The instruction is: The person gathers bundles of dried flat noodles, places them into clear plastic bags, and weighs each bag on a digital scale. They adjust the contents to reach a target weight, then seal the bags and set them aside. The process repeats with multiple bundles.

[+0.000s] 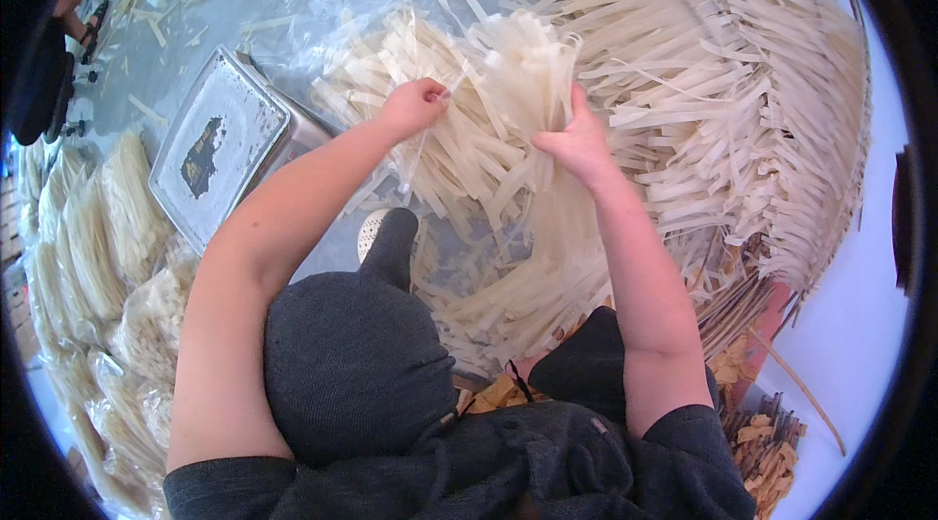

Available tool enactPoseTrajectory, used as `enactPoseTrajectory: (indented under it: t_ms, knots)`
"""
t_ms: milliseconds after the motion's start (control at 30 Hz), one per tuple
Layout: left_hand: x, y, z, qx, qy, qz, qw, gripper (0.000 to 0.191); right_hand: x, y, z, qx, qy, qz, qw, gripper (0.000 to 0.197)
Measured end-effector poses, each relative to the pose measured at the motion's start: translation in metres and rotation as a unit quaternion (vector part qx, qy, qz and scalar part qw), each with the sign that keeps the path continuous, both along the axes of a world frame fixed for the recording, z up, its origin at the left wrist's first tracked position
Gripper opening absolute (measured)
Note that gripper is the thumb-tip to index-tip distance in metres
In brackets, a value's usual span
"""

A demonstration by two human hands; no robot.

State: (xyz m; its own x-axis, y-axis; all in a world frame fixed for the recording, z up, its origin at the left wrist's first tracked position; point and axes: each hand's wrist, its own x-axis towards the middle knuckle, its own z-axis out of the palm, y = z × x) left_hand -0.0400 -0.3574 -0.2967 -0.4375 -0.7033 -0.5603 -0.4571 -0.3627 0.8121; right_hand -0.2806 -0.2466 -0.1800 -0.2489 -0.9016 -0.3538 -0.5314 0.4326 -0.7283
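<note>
My right hand (581, 140) grips a bundle of flat, pale, translucent strips (531, 54), which look like dried noodles. The bundle's upper ends fan out beyond my fingers and its lower part hangs below the hand. To its left, the fingertips of my left hand (416, 106) pinch the edge of a clear plastic bag (410, 161). Under that film, between my hands and beyond them, lies a loose heap of the same strips (469, 161). How much of the heap is inside the bag cannot be made out.
A worn metal scale (275, 109) stands left of the heap. Plastic-bagged strip bundles (95, 249) are stacked at far left. Racks of hanging strips (762, 117) rise on the right, above thin sticks (736, 307). Another person's foot (91, 32) shows at upper left.
</note>
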Motion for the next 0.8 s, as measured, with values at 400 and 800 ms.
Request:
enactPoseTrajectory:
  t_ms: [400,800]
  knots:
    - [-0.014,-0.005,0.074,-0.022,0.073,0.151,0.986,0.025,0.09,0.018,-0.089,0.058,0.369,0.186,0.909,0.096]
    - [-0.035,0.019,0.107,-0.061,0.135,0.074,0.986,0.026,0.086,-0.054,-0.033,-0.11,0.407,0.15,0.894,0.087]
